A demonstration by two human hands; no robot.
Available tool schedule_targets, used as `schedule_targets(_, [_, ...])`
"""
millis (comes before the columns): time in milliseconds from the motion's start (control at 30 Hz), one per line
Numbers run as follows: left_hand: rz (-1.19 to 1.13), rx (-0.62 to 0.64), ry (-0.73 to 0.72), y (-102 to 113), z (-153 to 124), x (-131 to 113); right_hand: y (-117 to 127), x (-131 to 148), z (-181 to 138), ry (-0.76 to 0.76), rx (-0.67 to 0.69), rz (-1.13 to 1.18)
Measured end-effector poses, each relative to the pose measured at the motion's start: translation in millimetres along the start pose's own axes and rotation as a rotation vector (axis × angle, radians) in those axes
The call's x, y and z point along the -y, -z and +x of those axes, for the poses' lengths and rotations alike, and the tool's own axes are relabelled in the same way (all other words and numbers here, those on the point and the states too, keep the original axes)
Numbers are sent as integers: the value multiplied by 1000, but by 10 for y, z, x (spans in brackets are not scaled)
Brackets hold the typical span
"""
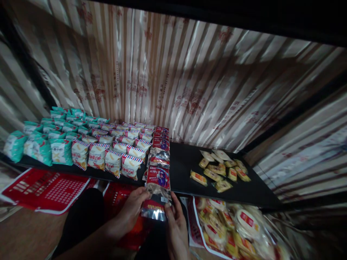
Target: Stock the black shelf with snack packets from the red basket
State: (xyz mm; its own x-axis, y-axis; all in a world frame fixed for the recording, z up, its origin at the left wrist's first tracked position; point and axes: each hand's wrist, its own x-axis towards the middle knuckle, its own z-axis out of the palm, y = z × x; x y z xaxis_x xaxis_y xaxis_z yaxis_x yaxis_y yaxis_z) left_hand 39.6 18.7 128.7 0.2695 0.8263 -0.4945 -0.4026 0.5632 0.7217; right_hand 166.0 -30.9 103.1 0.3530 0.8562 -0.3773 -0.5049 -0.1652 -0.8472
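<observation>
Both hands hold one red and clear snack packet [155, 208] just below the front edge of a black shelf [184, 169]. My left hand [132, 211] grips its left side, and my right hand [176, 225] pinches its right side. Above it, a row of the same red packets [159, 151] runs back along the shelf. Left of that row stand rows of white and red snack bags [119, 151], then teal bags [51, 141]. Several small yellow wrapped snacks [221, 169] lie loose on the shelf's right part.
A large bag of yellow and red wrapped snacks [233, 227] lies below the shelf at the right. A red basket [116, 198] and a red printed sheet [43, 187] sit below on the left. Striped wrapping covers the back wall [189, 83].
</observation>
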Motion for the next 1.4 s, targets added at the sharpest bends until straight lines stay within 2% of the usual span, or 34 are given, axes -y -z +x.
schedule_targets(467, [2,-29,-41,104,227,60,-31,-56,87,27,-60,-64])
schedule_targets(833, [82,-72,-71,133,223,69,5,-128,92,32,-57,-112])
schedule_targets(900, [164,-148,-132,153,244,68,7,-121,86,33,-73,-129])
schedule_targets(1000, [358,-272,-324,178,259,50,3,-114,68,42,-92,-120])
schedule_targets(1133, [629,-225,-568,173,228,23,8,-157,57,56,-115,-83])
schedule_targets(1233, [759,-216,-631,150,273,28,11,-185,67,62,-120,-99])
schedule_targets(1400, [899,-281,-601,96,566,66,5,-149,88,90,-106,-178])
